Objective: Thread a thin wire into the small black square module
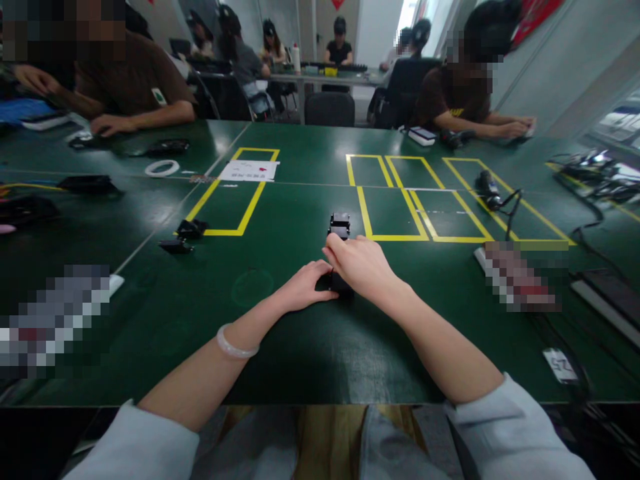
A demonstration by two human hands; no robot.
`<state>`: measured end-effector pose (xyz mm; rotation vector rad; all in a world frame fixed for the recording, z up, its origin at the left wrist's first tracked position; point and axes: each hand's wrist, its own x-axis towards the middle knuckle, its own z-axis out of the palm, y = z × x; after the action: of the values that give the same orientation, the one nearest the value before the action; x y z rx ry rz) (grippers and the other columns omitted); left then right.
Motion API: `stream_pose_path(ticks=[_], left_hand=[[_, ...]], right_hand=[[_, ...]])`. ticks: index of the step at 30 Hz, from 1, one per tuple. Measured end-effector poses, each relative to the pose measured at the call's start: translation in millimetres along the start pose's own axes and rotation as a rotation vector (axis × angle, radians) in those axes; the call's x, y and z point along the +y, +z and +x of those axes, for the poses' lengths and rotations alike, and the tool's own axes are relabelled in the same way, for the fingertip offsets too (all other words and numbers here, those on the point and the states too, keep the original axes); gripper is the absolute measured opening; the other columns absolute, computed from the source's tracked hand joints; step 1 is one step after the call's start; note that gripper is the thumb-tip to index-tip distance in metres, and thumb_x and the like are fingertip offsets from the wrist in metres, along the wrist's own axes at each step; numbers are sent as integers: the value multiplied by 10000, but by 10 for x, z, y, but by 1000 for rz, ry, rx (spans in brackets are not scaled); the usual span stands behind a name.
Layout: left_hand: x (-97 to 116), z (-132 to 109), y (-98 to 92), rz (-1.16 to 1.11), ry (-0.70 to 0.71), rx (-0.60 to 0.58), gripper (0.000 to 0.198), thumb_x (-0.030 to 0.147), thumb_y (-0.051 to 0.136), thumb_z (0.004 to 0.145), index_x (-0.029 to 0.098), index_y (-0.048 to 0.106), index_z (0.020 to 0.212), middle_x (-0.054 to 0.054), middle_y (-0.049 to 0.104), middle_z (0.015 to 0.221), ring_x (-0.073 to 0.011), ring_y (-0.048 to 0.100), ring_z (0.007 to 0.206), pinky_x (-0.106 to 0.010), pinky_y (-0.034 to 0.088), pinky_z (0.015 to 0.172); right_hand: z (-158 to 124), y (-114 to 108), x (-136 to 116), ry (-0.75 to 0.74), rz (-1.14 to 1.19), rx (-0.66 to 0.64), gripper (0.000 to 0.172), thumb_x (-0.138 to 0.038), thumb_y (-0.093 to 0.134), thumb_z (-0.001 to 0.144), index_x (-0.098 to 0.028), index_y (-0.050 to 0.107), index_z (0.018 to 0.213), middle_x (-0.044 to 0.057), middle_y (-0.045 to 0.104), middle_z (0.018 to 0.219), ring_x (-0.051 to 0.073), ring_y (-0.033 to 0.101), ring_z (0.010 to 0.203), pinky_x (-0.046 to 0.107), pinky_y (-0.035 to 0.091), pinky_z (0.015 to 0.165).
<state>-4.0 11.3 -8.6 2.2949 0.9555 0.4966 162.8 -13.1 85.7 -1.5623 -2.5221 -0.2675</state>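
A black boxy part with a squared upper end (340, 225) stands on the green table in front of me, its middle hidden by my hands. My left hand (307, 285) grips its lower portion from the left, thumb low and fingers higher up. My right hand (363, 263) is closed over the middle of the part, fingers curled in a pinch. What sits between those right fingers is hidden. A pale bracelet (237, 343) circles my left wrist.
Yellow tape frames (395, 238) mark the table (300, 360). Small black pieces (183, 237) and a white tape roll (161, 168) lie to the left. On the right are a black cylindrical device (487, 190), cables and a numbered tag (560, 365). Several people sit beyond.
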Motion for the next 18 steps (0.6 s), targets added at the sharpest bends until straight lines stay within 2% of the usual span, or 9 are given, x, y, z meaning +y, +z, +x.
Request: stream_pose_path(ticks=[3, 5, 8, 12, 18], left_hand=[[-9, 3, 1, 0, 5, 5, 451, 432, 691, 800, 199, 585, 1171, -90, 606, 1213, -296, 560, 1121, -446, 432, 979], [-13, 4, 2, -5, 5, 5, 404, 435, 698, 792, 198, 609, 1107, -86, 614, 1193, -297, 562, 1114, -446, 433, 977], [-11, 6, 2, -10, 7, 7, 407, 432, 704, 786, 194, 605, 1101, -87, 610, 1201, -300, 557, 1124, -446, 433, 979], [-3, 9, 1, -6, 6, 0, 447, 427, 696, 795, 197, 582, 1161, -90, 598, 1233, -304, 552, 1143, -449, 428, 986], [-6, 8, -2, -1, -1, -8, 489, 433, 702, 792, 201, 572, 1203, -97, 592, 1247, -303, 550, 1143, -457, 425, 988]], right_hand=[[5, 21, -3, 5, 1, 27, 251, -236, 270, 978, -181, 506, 1042, 31, 692, 738, 155, 607, 635, 275, 260, 599], [2, 19, -9, 7, 13, 36, 232, -212, 286, 962, -180, 493, 1063, 24, 692, 750, 152, 610, 644, 274, 265, 603], [-6, -2, -20, 6, 29, 13, 233, -227, 272, 970, -185, 491, 1039, 24, 699, 782, 151, 616, 666, 274, 271, 612], [-6, -15, -20, 7, 11, -28, 305, -334, 233, 1000, -183, 495, 1033, 50, 706, 785, 162, 620, 679, 271, 271, 612], [-1, -6, -15, 29, 15, -16, 258, -252, 259, 976, -183, 497, 1049, 38, 700, 772, 152, 609, 640, 270, 253, 580]])
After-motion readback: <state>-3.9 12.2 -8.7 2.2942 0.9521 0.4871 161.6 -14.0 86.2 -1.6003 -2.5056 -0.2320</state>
